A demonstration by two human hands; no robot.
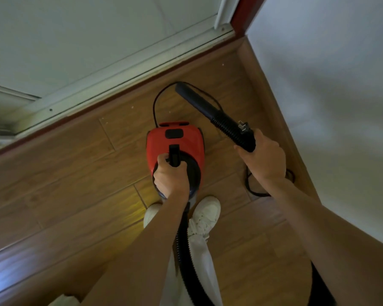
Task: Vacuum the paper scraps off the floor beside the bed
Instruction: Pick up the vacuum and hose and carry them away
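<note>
Light: dim and greenish all over.
Glow: a soft yellow patch on the wood floor [128, 208].
Shadows: grey blotches on the white wall [332, 89].
Blur: bottom left corner is smeary.
Bending: straight lines curve near the edges.

There are no words, numbers, brand names or signs to read anywhere. The small red plastic vacuum cleaner with a black handle [175, 142] has a dark rounded patch on its top, toward 12 o'clock from the handle. It may be a button or a label, but the view is too blurry to tell, and no letters show on it. The long black plastic nozzle [197, 100] at 1 o'clock from the cleaner has no writing either.
</note>
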